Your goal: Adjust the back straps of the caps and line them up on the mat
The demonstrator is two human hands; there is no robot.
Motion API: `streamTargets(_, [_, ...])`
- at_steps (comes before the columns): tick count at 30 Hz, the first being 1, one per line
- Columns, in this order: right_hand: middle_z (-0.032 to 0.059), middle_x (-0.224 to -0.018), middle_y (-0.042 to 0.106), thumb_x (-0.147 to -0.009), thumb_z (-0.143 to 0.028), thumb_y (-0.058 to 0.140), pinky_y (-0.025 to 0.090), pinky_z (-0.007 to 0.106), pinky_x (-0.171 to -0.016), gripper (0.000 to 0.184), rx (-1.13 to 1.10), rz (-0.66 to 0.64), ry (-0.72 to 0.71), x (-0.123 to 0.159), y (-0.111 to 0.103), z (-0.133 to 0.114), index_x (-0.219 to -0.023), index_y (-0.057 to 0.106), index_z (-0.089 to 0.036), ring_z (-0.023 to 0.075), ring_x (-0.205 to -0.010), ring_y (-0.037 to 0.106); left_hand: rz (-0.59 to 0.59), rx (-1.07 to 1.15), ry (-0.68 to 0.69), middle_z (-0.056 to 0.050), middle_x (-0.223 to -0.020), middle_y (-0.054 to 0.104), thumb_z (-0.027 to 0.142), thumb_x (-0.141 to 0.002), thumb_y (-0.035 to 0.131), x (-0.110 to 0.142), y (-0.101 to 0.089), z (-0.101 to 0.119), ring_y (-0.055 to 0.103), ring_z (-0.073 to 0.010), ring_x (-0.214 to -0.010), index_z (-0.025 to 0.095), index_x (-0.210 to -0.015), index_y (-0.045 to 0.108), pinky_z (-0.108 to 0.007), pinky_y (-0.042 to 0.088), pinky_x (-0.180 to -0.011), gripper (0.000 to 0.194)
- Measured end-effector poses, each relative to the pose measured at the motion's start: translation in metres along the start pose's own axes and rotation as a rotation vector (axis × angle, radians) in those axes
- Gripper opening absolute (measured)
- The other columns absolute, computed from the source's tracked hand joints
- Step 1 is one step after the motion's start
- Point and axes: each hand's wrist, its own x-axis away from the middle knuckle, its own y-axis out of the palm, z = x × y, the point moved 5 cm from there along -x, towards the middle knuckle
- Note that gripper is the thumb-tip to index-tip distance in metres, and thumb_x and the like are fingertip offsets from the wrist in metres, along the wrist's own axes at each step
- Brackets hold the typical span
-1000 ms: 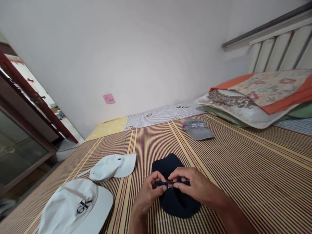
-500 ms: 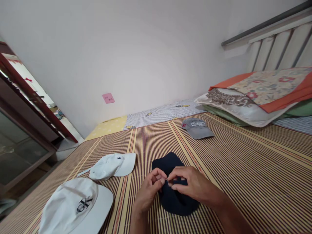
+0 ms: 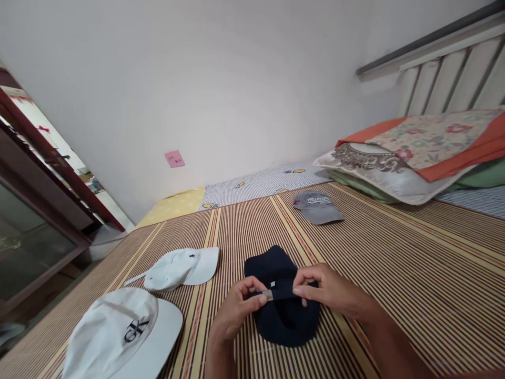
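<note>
Our right hand (image 3: 329, 289) now sits farther toward three o'clock, baring the navy cap's (image 3: 272, 263) strap (image 3: 284, 292), which it pinches closed. Our left hand (image 3: 240, 305) pinches the buckle (image 3: 269, 295), partly covering it. Around our cap on the mat (image 3: 394, 258): grey cap (image 3: 319, 208), one o'clock; white caps (image 3: 173, 269), about nine.

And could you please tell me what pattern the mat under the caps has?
The mat has fine dark and tan stripes, clearest in the head view.
</note>
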Motion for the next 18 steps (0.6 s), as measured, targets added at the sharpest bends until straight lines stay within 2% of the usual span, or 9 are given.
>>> streamTargets(5, [-0.0012, -0.075, 0.063, -0.086, -0.033, 0.067, 0.04, 0.031, -0.071, 0.019, -0.024, 0.066, -0.003, 0.001, -0.008, 0.012, -0.072, 0.068, -0.02, 0.017, -0.074, 0.057, -0.024, 0.018, 0.009, 0.002, -0.073, 0.056, 0.044, -0.077, 0.083, 0.002, -0.006, -0.003, 0.043, -0.0133, -0.069, 0.017, -0.085, 0.068, -0.027, 0.027, -0.066, 0.032])
streamTargets(12, [-0.0021, -0.072, 0.061, -0.087, -0.034, 0.066, 0.042, 0.03, -0.071, 0.021, -0.052, 0.08, -0.005, -0.001, -0.004, 0.013, -0.071, 0.065, -0.021, 0.0162, -0.072, 0.055, -0.018, 0.052, 0.025, 0.003, -0.071, 0.055, 0.042, -0.075, 0.085, 0.003, -0.008, -0.007, 0.042, -0.0125, -0.067, 0.017, -0.083, 0.068, -0.027, 0.026, -0.064, 0.031])
streamTargets(15, [-0.0022, -0.07, 0.061, -0.088, -0.036, 0.065, 0.042, 0.03, -0.069, 0.024, -0.049, 0.092, -0.02, -0.002, -0.004, 0.015, -0.07, 0.065, -0.021, 0.0162, -0.071, 0.056, 0.022, 0.033, 0.031, 0.003, -0.069, 0.055, 0.044, -0.075, 0.085, 0.004, -0.012, -0.005, 0.042, -0.0124, -0.065, 0.017, -0.082, 0.068, -0.026, 0.027, -0.063, 0.032])
streamTargets(18, [0.0, -0.077, 0.067, -0.091, -0.038, 0.064, 0.044, 0.032, -0.073, 0.023, -0.027, 0.079, -0.009, 0.0, -0.004, 0.019, -0.077, 0.07, -0.02, 0.0182, -0.076, 0.061, 0.067, 0.001, 0.04, 0.003, -0.072, 0.056, 0.043, -0.076, 0.084, 0.007, -0.018, -0.003, 0.044, -0.0133, -0.069, 0.018, -0.083, 0.068, -0.026, 0.029, -0.065, 0.031])
